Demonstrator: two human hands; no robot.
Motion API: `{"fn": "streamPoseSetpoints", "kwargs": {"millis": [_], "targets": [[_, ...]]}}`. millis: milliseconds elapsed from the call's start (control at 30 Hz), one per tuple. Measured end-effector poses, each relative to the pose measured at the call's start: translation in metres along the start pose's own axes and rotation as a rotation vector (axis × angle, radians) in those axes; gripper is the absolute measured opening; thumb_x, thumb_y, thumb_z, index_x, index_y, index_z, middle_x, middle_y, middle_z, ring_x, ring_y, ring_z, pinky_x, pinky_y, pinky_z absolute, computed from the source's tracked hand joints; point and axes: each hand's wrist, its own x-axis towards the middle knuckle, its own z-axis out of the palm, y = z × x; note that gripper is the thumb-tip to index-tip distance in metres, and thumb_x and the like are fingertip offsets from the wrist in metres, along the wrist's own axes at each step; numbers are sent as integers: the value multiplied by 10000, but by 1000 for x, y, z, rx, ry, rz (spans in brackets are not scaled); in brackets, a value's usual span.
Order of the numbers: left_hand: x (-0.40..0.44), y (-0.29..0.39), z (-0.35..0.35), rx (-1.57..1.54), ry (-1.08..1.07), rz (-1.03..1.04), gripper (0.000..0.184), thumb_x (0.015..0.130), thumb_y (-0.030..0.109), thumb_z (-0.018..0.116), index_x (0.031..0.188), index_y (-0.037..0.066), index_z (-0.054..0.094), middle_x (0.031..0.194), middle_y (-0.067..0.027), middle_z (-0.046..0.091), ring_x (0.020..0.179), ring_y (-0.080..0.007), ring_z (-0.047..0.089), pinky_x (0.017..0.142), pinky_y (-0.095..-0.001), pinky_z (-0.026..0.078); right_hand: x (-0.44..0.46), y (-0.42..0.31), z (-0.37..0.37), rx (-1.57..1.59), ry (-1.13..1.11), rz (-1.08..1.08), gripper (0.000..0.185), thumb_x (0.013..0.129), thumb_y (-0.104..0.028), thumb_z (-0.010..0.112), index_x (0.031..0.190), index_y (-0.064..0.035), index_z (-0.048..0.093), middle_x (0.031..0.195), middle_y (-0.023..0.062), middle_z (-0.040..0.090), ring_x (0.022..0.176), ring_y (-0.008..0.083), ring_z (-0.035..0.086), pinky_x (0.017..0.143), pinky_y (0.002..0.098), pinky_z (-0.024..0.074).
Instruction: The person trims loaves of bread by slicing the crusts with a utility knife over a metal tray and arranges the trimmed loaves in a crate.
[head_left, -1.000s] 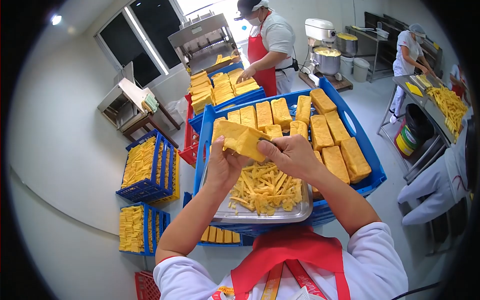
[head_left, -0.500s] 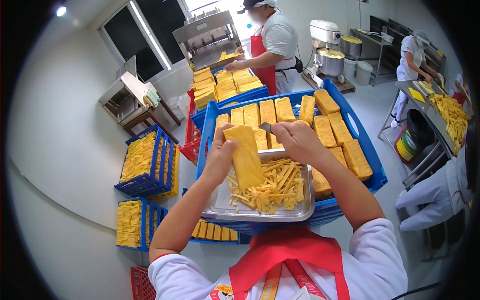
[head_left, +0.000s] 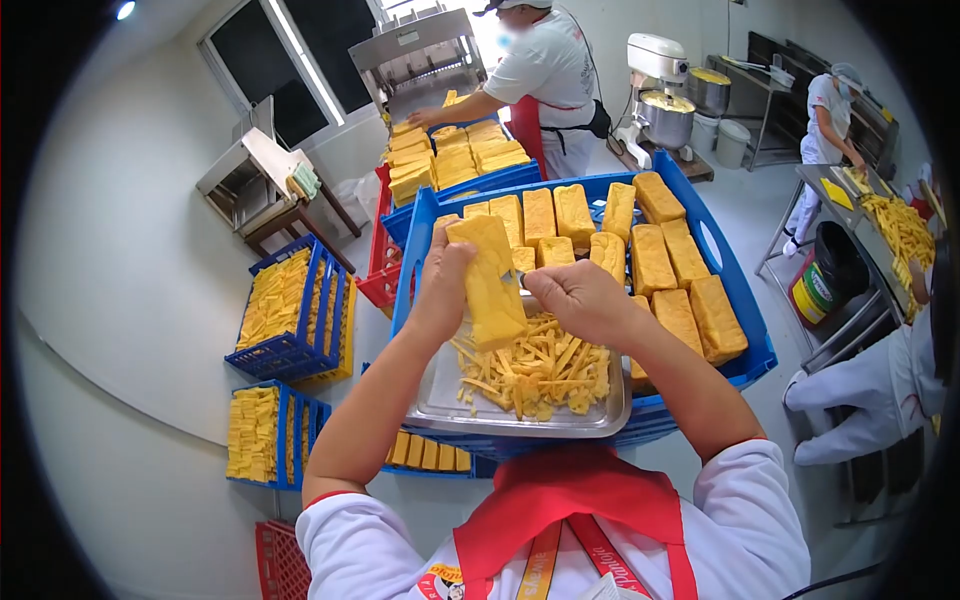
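My left hand (head_left: 441,286) grips a yellow loaf (head_left: 490,305) by its upper left side, holding it tilted above a metal tray (head_left: 436,405). A small knife is closed in my right hand (head_left: 583,303); its short blade (head_left: 511,277) lies against the loaf's right side. Under the loaf, the tray holds a heap of yellow crust trimmings (head_left: 545,372). The tray rests on the near part of a blue crate (head_left: 757,368), where several golden-brown loaves (head_left: 717,318) are lined up. My left fingers are partly hidden behind the loaf.
Beyond the blue crate, a person in a red apron (head_left: 555,90) works over stacked yellow slices (head_left: 455,160). Loaded crates (head_left: 290,300) stand at left. A mixer (head_left: 657,95) is behind, and other people work at a metal table (head_left: 845,215) on the right.
My right hand has moved down, bringing the knife from above the loaf's top to its right side. The loaf has tipped slightly. The person opposite has reached further left.
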Motion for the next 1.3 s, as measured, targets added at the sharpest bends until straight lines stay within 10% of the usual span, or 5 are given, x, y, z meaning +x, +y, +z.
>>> {"fn": "streamPoseSetpoints", "kwargs": {"millis": [300, 667, 800, 1133, 1300], "targets": [[14, -8, 0, -160, 69, -118, 356, 948, 220, 484, 1276, 81, 489, 1120, -110, 613, 977, -228, 653, 839, -380, 572, -10, 0, 2, -59, -168, 79, 751, 903, -754, 506, 837, -49, 756, 693, 193, 671, 710, 358, 696, 659, 457, 517], [45, -24, -68, -452, -32, -424, 459, 968, 402, 443, 1216, 52, 607, 1100, -143, 695, 912, -244, 709, 824, -423, 595, -29, -22, 0, -636, -328, 16, 699, 1011, -618, 382, 820, -86, 795, 730, 188, 707, 737, 339, 716, 708, 465, 545], [53, -26, -87, -697, -212, -533, 385, 951, 378, 433, 1093, 106, 665, 985, -94, 698, 966, -224, 693, 870, -376, 571, -36, -37, -11, -852, -307, 118, 687, 911, -693, 520, 798, -60, 763, 693, 151, 687, 713, 325, 707, 653, 464, 531], [151, -5, 32, 84, -72, -54, 468, 985, 282, 595, 1320, 29, 389, 1198, -154, 599, 1047, -287, 682, 861, -473, 615, -89, -21, -50, -641, 199, 150, 627, 815, -665, 682, 708, -48, 640, 687, 120, 650, 656, 321, 662, 592, 422, 493], [239, -67, 123, 210, -278, -260, 503, 906, 389, 610, 1256, 51, 479, 1074, -124, 631, 859, -238, 680, 701, -416, 588, -132, -13, -94, -548, 318, 220, 571, 809, -594, 739, 701, -47, 618, 626, 115, 587, 573, 311, 602, 529, 410, 437]]}}
